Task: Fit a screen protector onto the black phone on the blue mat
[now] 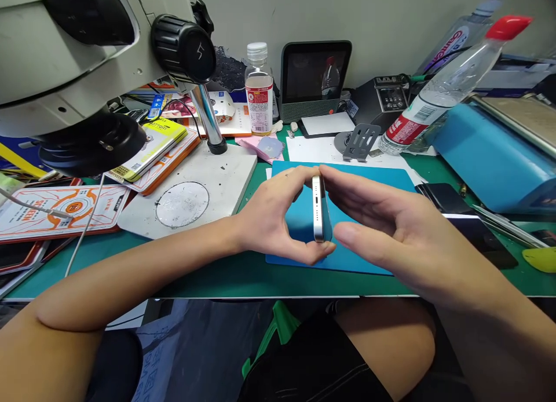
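Note:
A silver smartphone (318, 208) stands on its long edge above the blue work mat (373, 179), its bottom end with the charging port facing me. My left hand (271, 216) pinches it from the left, thumb under the near corner and fingers on the far end. My right hand (382, 222) grips it from the right, thumb near the lower corner and fingers curled over the top. Both hands are closed on the phone.
A microscope (87, 60) with its white base plate (191, 187) stands at left, beside stacked boxed packages (152, 150). At the back are a small bottle (259, 89), a dark screen device (315, 77), a grey phone stand (360, 141). A tilted water bottle (452, 83) and blue machine (490, 159) fill the right.

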The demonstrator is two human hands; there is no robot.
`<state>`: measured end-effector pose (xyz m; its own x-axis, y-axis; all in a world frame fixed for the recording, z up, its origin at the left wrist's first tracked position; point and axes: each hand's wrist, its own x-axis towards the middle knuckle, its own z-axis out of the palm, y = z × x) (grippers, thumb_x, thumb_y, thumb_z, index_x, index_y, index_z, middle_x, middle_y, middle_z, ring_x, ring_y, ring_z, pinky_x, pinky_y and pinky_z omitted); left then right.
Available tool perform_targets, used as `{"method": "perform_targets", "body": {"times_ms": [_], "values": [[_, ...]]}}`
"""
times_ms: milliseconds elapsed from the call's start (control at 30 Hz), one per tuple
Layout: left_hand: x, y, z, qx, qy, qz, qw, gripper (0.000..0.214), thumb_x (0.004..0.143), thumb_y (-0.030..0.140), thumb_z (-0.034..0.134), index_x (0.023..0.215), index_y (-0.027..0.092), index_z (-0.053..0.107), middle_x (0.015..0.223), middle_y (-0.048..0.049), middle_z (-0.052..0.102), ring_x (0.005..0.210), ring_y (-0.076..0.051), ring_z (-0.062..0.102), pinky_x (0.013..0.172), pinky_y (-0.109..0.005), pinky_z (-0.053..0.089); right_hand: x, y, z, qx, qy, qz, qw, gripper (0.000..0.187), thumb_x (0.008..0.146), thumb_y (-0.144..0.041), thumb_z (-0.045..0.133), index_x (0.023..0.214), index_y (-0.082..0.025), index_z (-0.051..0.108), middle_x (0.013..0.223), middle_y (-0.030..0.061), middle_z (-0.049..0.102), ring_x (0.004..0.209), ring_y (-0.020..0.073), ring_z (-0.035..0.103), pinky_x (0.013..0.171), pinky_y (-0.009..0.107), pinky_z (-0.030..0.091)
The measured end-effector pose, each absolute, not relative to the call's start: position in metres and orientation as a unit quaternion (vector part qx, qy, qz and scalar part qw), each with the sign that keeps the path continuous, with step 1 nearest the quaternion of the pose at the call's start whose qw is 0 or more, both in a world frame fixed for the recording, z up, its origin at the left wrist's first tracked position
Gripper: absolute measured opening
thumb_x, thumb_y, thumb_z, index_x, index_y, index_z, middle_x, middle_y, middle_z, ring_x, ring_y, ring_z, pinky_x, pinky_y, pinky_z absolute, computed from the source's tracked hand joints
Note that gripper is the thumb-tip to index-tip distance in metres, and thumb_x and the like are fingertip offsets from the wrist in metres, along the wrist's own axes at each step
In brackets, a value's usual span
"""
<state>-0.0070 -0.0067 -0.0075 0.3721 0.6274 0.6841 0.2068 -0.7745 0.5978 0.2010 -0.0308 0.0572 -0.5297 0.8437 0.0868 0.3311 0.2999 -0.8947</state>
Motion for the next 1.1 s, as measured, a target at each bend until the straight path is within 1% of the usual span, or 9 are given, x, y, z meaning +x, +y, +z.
{"method": "perform_targets", "body": {"times_ms": [100,200,367,533,633,733,833,933,1100], "values": [[-0.009,-0.006,-0.007,0.804,0.265,0.480,0.230,0.064,0.066,0.043,0.075,0.122,0.021,0.053,0.103,-0.0062,0.064,0.084,-0.022,0.061,0.076,-0.037,0.050,0.204,-0.032,0.052,-0.375,-0.759,0.441,0.300,0.071,0.084,-0.037,0.080,0.149,-0.041,0.052,0.154,-0.0049,0.057,0.142,0.0304,0.052,0.117,0.044,0.047],[-0.010,-0.004,-0.008,0.809,0.260,0.477,0.226,0.068,0.064,0.043,0.077,0.123,0.022,0.052,0.104,-0.0062,0.064,0.086,-0.023,0.061,0.076,-0.037,0.050,0.204,-0.030,0.047,-0.368,-0.773,0.414,0.309,0.072,0.080,-0.037,0.084,0.146,-0.044,0.055,0.151,-0.0061,0.059,0.141,0.0303,0.054,0.117,0.044,0.048],[-0.010,-0.003,-0.010,0.809,0.255,0.482,0.217,0.069,0.066,0.045,0.077,0.127,0.021,0.053,0.107,-0.0070,0.065,0.091,-0.024,0.063,0.078,-0.038,0.052,0.202,-0.024,0.047,-0.338,-0.803,0.363,0.330,0.070,0.079,-0.034,0.084,0.144,-0.038,0.058,0.148,-0.0029,0.061,0.138,0.0309,0.056,0.119,0.046,0.045],[-0.013,-0.002,-0.008,0.818,0.260,0.459,0.228,0.068,0.068,0.046,0.078,0.128,0.023,0.053,0.112,-0.0067,0.068,0.091,-0.023,0.065,0.078,-0.036,0.051,0.202,-0.020,0.047,-0.321,-0.803,0.368,0.341,0.066,0.079,-0.025,0.081,0.140,-0.032,0.060,0.143,0.0000,0.065,0.131,0.0286,0.062,0.116,0.044,0.049],[-0.016,0.000,-0.007,0.815,0.259,0.453,0.251,0.067,0.069,0.045,0.081,0.126,0.023,0.053,0.115,-0.0072,0.068,0.095,-0.023,0.066,0.078,-0.035,0.052,0.204,-0.019,0.047,-0.324,-0.804,0.366,0.339,0.064,0.078,-0.026,0.082,0.138,-0.030,0.061,0.141,0.0010,0.066,0.130,0.0286,0.063,0.116,0.044,0.049],[-0.017,0.001,-0.008,0.809,0.246,0.461,0.267,0.066,0.067,0.043,0.084,0.123,0.023,0.054,0.110,-0.0067,0.069,0.098,-0.024,0.068,0.079,-0.036,0.052,0.206,-0.019,0.048,-0.328,-0.812,0.352,0.332,0.063,0.078,-0.029,0.082,0.137,-0.027,0.062,0.138,0.0021,0.067,0.128,0.0285,0.064,0.115,0.044,0.050],[-0.017,0.001,-0.009,0.804,0.231,0.469,0.283,0.067,0.066,0.041,0.086,0.121,0.023,0.054,0.107,-0.0059,0.071,0.094,-0.023,0.069,0.080,-0.035,0.053,0.206,-0.018,0.048,-0.325,-0.814,0.344,0.338,0.064,0.076,-0.030,0.083,0.137,-0.027,0.062,0.138,0.0027,0.068,0.127,0.0291,0.064,0.114,0.045,0.051],[-0.017,0.001,-0.009,0.798,0.233,0.465,0.305,0.068,0.065,0.041,0.088,0.120,0.023,0.054,0.108,-0.0063,0.071,0.094,-0.022,0.069,0.080,-0.034,0.054,0.208,-0.019,0.047,-0.329,-0.805,0.348,0.351,0.060,0.074,-0.029,0.083,0.132,-0.028,0.065,0.134,0.0028,0.069,0.124,0.0295,0.066,0.113,0.047,0.052],[-0.017,0.000,-0.006,0.773,0.263,0.451,0.359,0.064,0.068,0.042,0.089,0.118,0.023,0.054,0.113,-0.0066,0.071,0.099,-0.023,0.069,0.082,-0.033,0.056,0.231,-0.020,0.048,-0.349,-0.752,0.374,0.416,0.056,0.073,-0.025,0.083,0.127,-0.029,0.068,0.125,0.0022,0.072,0.121,0.0275,0.067,0.110,0.045,0.054]]}}
